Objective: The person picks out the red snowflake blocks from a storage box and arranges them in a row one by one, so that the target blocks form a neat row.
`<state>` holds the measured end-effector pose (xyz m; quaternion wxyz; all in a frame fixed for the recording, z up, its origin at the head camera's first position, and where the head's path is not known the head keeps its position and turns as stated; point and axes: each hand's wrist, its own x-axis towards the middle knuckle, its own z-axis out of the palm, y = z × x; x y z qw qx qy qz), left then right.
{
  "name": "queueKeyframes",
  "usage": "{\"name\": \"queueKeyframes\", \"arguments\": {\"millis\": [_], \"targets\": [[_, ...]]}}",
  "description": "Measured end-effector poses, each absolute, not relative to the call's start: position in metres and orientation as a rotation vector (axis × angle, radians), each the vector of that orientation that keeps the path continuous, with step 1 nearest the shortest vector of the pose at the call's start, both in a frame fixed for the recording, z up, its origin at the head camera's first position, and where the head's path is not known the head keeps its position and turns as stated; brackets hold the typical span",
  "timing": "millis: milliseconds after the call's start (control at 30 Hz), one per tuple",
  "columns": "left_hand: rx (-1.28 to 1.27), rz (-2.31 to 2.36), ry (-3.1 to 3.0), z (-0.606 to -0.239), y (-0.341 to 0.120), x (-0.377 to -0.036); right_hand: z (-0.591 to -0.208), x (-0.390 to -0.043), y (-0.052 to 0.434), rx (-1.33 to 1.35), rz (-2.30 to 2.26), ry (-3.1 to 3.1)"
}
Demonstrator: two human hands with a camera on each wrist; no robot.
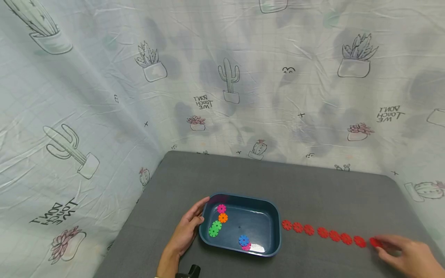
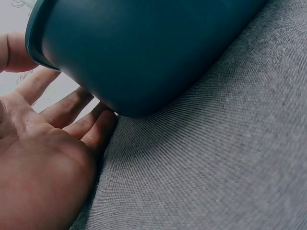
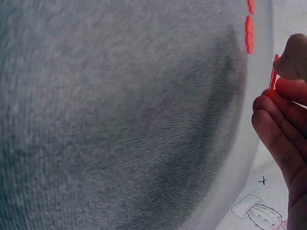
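A dark blue tray [image 1: 243, 198] stands on the grey table and holds pink [image 1: 221, 209], orange [image 1: 223, 217], green [image 1: 214, 228] and blue [image 1: 244, 240] gear discs. My left hand [image 1: 199, 211] rests against its left wall, thumb on the rim and fingers straight. The left wrist view shows that hand [image 2: 62, 96] with its fingers lying under the tray's curved side [image 2: 144, 48]. To the right runs a row of red gear discs [image 1: 323, 232]. At its far right end my right hand [image 1: 382, 247] pinches a red disc [image 1: 374, 242]. The right wrist view shows this disc [image 3: 272, 79] edge-on between thumb and fingers [image 3: 268, 120].
The grey table [image 1: 330, 193] is walled at the back and both sides by a pale cloth printed with cacti [image 1: 229, 81]. A small black object [image 1: 190, 271] sits at the bottom edge near my left forearm. The table's right edge lies close to my right hand.
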<state>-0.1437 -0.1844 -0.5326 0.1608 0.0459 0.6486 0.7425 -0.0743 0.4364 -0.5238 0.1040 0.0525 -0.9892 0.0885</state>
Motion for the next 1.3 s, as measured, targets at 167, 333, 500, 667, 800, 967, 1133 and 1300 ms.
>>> {"name": "queueKeyframes", "arguments": {"millis": [167,333,500,667,800,967,1133,1300], "targets": [[0.122,2.116,1.857,-0.533,-0.185,-0.144,-0.523,-0.08,0.434,0.138,0.274,-3.097],[0.115,2.117,1.855,-0.533,-0.185,-0.145,-0.524,-0.082,0.43,0.157,0.228,-3.144],[0.12,2.121,1.846,-0.533,-0.185,-0.146,-0.525,-0.083,0.428,0.205,0.149,-3.092],[0.128,2.136,1.837,-0.534,-0.185,-0.146,-0.527,-0.081,0.427,0.201,0.145,-3.046],[0.177,2.205,1.869,-0.533,-0.188,-0.145,-0.525,-0.078,0.428,0.215,0.162,-2.92],[0.291,2.226,2.107,-0.507,-0.198,-0.149,-0.51,-0.076,0.431,0.233,0.172,-2.774],[0.443,2.017,2.656,-0.449,-0.222,-0.153,-0.488,-0.079,0.431,0.209,0.296,-2.578],[0.537,1.605,3.229,-0.382,-0.245,-0.153,-0.457,-0.083,0.434,0.15,0.366,-2.376]]}}
